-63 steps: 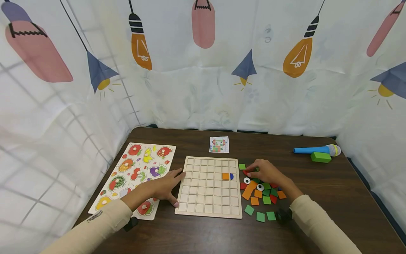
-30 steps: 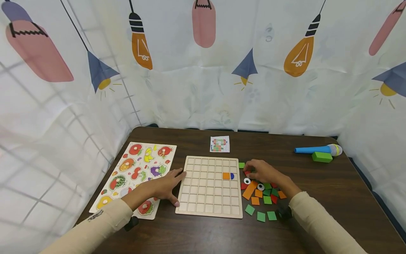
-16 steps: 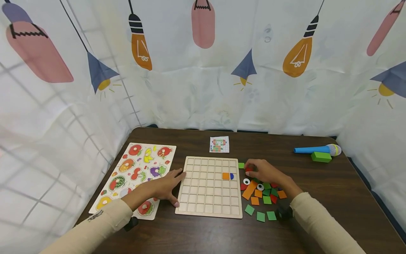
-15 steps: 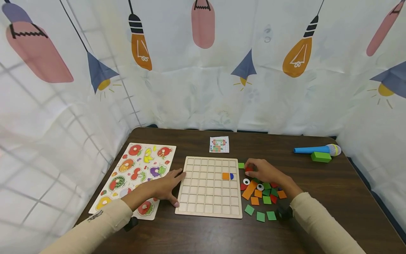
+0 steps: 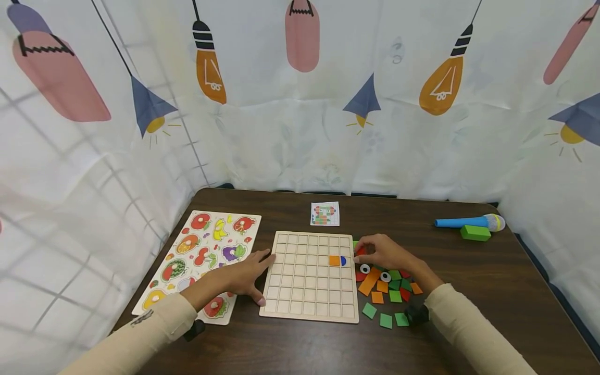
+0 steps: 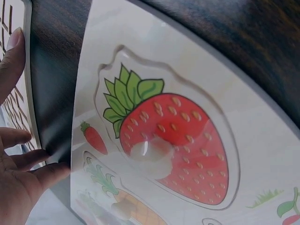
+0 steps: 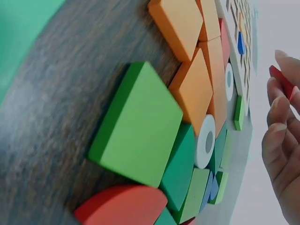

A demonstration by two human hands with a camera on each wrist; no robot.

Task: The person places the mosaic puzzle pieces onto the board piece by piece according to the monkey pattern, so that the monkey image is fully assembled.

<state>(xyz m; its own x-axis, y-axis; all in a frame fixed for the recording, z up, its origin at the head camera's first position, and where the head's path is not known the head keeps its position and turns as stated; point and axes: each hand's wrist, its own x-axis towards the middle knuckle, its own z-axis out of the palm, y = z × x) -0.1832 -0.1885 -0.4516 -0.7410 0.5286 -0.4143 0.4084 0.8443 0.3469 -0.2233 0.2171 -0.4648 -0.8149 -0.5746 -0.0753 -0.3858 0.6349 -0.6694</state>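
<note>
Wooden grid board [image 5: 307, 281], lower centre, bore only an orange square [image 5: 334, 260] and blue half-disc [image 5: 344, 261]; spread left hand [image 5: 244, 273] touched its edge, right hand [image 5: 385, 252] pinched a red piece [image 7: 282, 81], and loose tiles [image 5: 395, 296] lay unplaced, lower right.

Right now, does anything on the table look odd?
Nothing looks spilled or broken. The blue microphone seems odd: it lies far right beside a green block, apart from the grid board and loose pieces.

A blue microphone [image 5: 461, 222] lay by a green block [image 5: 475, 233]. Left was a fruit puzzle [image 5: 191, 266]. A white curtain [image 5: 281, 146] hung behind the table [image 5: 403, 208].
</note>
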